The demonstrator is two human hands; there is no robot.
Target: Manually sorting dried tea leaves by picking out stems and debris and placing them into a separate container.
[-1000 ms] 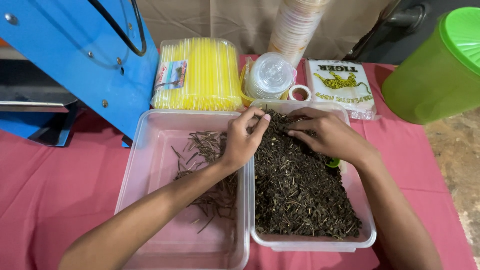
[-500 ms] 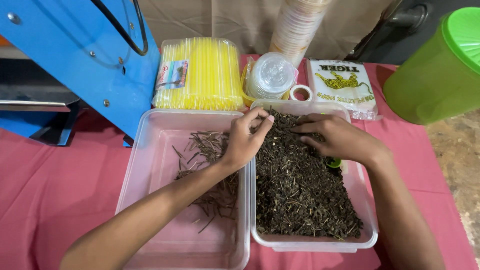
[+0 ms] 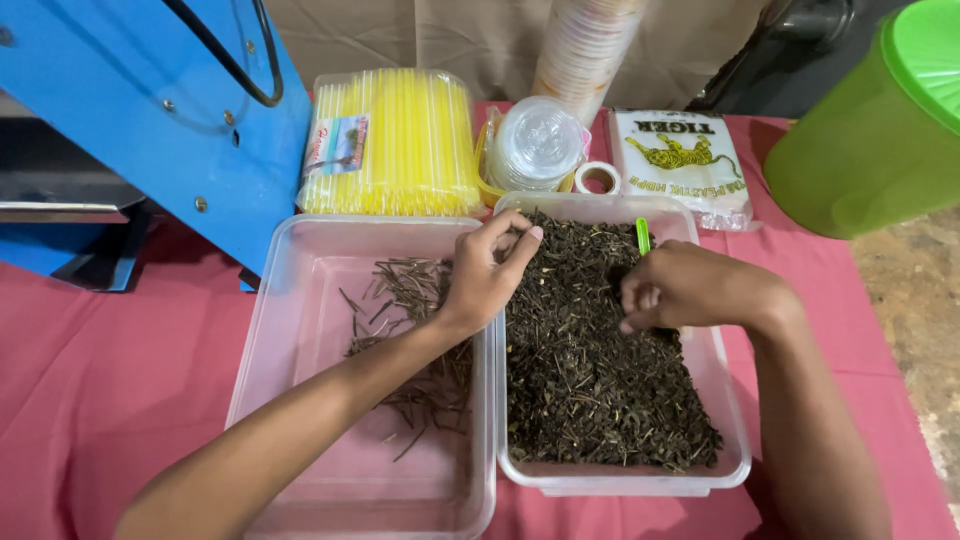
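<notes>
A clear plastic tub (image 3: 715, 400) heaped with dark dried tea leaves (image 3: 590, 370) is seen from above on a desk (image 3: 110, 380) covered in pink cloth. All places below are given from this tub.

At its far left corner, the left hand (image 3: 485, 275) is held over the leaves with thumb and fingertips pinched together; something thin may be held between them, but it cannot be told for sure. At the tub's far right part, the right hand (image 3: 690, 290) is curled into a loose fist around a small green scoop (image 3: 643, 236), whose handle sticks up and away from the person. The leaves lie directly beneath both hands, and the heap's long axis runs from the near edge to the far edge of the tub.

Touching the tub's left side, a second clear tub (image 3: 290, 300) is seen, holding only a loose scatter of brown stems (image 3: 415, 330). The left forearm is laid across it.

Just beyond the far edge, a pack of yellow straws (image 3: 395, 145), a stack of clear lids (image 3: 535, 145), a roll of tape (image 3: 599, 179) and a white plastic packet (image 3: 680, 165) are lined up. A blue metal machine (image 3: 150, 110) stands to the far left, and a green container (image 3: 870, 130) to the far right.
</notes>
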